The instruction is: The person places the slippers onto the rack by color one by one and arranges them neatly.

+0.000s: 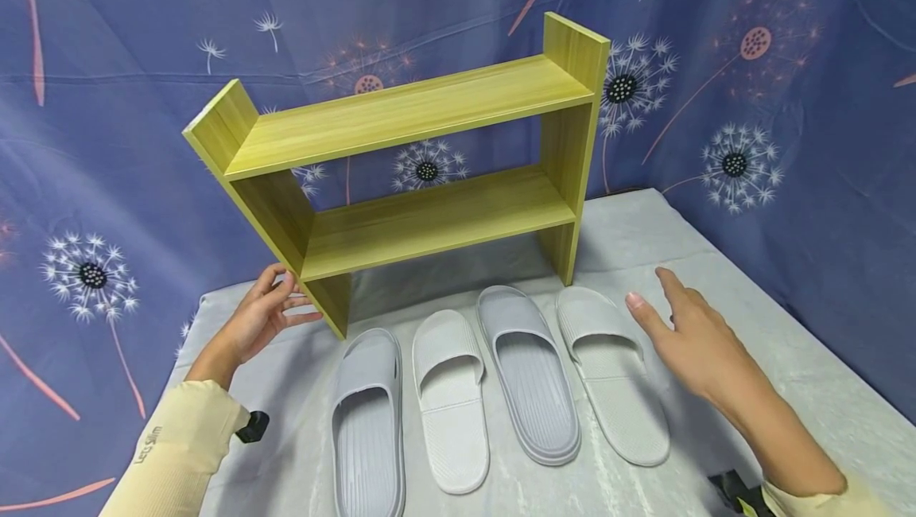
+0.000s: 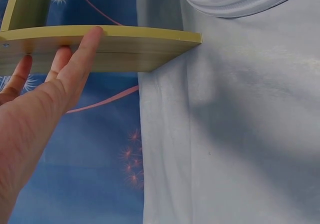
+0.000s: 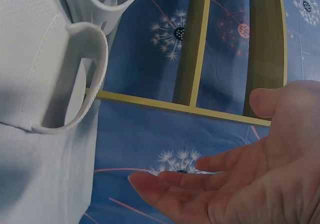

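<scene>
A two-tier yellow-green wooden shelf (image 1: 415, 113) stands at the back of the table. My left hand (image 1: 261, 314) is at the lower part of its left side panel; in the left wrist view, extended fingers (image 2: 82, 56) touch the panel's outer face. Right of the shelf, my right hand (image 1: 697, 334) hovers with fingers spread and nothing in it. In front of the shelf lie two grey slippers, one at the left (image 1: 366, 437) and another grey slipper (image 1: 533, 382), alternating with a white slipper (image 1: 454, 437) and a second white slipper (image 1: 626, 406), toes toward the shelf.
A pale cloth (image 1: 758, 302) covers the table, whose back and right edges meet a blue curtain (image 1: 823, 262) printed with dandelions. Dark devices sit at both wrists, such as the left wrist device (image 1: 253, 426).
</scene>
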A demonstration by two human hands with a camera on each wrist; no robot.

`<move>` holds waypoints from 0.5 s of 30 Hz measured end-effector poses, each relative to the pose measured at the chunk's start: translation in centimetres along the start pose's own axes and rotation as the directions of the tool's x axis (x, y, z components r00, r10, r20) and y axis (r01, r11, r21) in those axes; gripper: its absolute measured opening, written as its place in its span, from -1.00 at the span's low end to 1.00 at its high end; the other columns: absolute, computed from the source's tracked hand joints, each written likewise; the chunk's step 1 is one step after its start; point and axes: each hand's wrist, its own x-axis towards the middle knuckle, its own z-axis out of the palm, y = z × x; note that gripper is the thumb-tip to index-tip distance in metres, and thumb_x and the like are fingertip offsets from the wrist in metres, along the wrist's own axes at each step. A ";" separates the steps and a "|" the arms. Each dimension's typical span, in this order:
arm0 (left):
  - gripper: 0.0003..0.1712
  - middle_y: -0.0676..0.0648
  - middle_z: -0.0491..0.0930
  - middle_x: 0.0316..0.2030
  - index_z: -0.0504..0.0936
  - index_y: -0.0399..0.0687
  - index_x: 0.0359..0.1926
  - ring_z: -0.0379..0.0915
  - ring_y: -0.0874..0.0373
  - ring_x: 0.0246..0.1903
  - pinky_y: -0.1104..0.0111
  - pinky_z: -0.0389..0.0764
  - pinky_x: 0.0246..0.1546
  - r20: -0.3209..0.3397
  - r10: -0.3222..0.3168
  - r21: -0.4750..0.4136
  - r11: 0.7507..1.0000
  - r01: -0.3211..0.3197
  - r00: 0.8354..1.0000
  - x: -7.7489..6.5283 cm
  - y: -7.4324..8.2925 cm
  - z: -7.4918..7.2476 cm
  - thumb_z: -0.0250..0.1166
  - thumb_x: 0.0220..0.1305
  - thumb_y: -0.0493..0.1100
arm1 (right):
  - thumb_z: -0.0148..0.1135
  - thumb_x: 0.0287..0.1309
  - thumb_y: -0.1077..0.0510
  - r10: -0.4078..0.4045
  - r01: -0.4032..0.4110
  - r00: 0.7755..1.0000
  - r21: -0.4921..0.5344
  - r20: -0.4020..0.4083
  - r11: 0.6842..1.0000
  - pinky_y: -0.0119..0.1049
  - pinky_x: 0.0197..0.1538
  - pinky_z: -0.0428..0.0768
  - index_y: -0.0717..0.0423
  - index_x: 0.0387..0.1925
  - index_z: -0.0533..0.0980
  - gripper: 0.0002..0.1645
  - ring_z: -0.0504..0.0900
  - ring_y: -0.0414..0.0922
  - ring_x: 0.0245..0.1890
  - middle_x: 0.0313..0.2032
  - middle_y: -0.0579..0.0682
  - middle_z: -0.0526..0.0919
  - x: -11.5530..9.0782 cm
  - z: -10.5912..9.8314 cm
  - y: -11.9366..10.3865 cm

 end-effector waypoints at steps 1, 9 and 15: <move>-0.88 -0.02 0.45 -0.19 0.21 0.02 0.02 0.52 -0.05 -0.06 -0.09 0.55 0.04 0.001 0.001 -0.001 1.000 -0.001 1.000 0.0 0.0 0.0 -0.17 0.56 -0.14 | -0.29 0.41 -0.35 -0.002 0.002 1.000 0.000 -0.001 1.000 0.39 -0.06 0.35 0.27 0.47 -0.17 -0.03 0.41 0.42 0.05 0.24 0.54 0.18 -0.1 0.0 -0.1; -0.88 -0.04 0.45 -0.17 0.20 0.01 0.02 0.52 -0.06 -0.06 -0.08 0.55 0.03 0.001 0.004 0.004 1.000 -0.004 1.000 0.1 0.0 0.0 -0.16 0.56 -0.13 | -0.24 0.38 -0.38 0.010 -0.010 1.000 0.006 0.021 1.000 0.33 -0.11 0.41 0.27 0.47 -0.16 0.00 0.44 0.37 0.05 0.27 0.50 0.17 -1.3 0.4 -0.7; -0.88 -0.04 0.45 -0.16 0.20 0.02 0.02 0.52 -0.07 -0.05 -0.08 0.56 0.03 -0.003 0.000 0.011 1.000 0.000 1.000 0.0 -0.1 0.0 -0.16 0.56 -0.13 | -0.20 0.36 -0.40 0.024 -0.024 0.999 0.010 0.024 1.000 0.31 -0.12 0.43 0.29 0.46 -0.13 0.03 0.45 0.35 0.05 0.26 0.48 0.20 -2.3 0.8 -1.0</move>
